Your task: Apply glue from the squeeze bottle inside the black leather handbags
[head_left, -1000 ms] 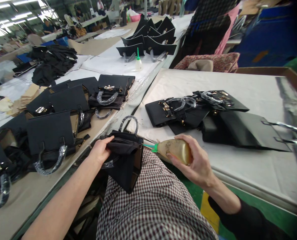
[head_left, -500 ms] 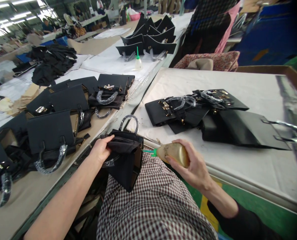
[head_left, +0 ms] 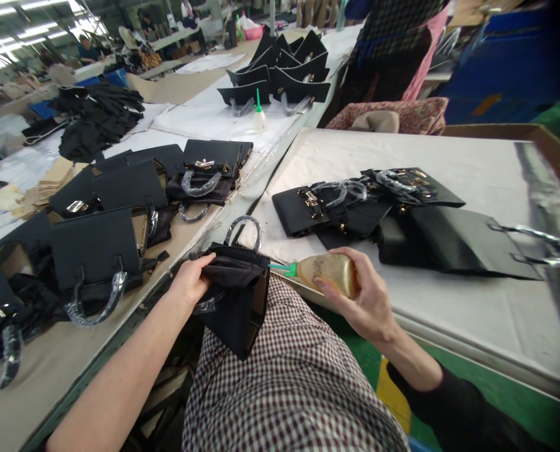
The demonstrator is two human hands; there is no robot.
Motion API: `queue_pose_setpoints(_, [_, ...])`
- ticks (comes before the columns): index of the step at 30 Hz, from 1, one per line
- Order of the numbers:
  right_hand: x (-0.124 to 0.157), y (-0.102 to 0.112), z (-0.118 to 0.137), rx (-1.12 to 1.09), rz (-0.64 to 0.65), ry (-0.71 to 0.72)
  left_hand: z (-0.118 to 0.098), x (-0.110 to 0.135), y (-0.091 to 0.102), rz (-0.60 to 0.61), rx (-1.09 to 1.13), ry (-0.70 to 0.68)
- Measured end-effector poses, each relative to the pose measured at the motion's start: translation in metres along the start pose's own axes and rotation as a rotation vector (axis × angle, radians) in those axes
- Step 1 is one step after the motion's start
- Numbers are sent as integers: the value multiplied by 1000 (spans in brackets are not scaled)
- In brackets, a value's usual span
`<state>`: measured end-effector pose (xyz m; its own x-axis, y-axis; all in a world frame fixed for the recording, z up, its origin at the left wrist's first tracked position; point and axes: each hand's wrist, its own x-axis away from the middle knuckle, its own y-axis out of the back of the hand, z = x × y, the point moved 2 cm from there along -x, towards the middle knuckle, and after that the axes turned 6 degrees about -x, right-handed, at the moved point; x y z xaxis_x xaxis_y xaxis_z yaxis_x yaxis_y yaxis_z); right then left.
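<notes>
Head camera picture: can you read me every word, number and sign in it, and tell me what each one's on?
None can be read.
Bottle in the right hand: dark smudges, no readable letters.
Black bag in the left hand: no readable writing.
Gold clasps: too small to tell.
Orange patch: too blurred.

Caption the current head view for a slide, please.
Left hand grips a black bag; right hand holds a bottle, its green nozzle pointing at the bag's edge.

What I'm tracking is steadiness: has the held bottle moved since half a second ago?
Yes: the bottle moved up the picture, judged against the right table.
</notes>
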<state>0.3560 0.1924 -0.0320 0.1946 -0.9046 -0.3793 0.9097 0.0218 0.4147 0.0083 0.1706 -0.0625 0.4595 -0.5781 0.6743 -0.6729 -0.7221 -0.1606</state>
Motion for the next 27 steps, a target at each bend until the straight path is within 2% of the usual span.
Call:
queue_pose_setpoints(7, [5,-5,0,4,64,9,1,-4,3,4,16,22])
queue_pose_setpoints(13, [18,-9,0,13,165,13,3,-8,5,2,14,3])
queue_pose_setpoints(27, [52,-20,-7,12,276,-43,3,-6,4,-1,1,-23])
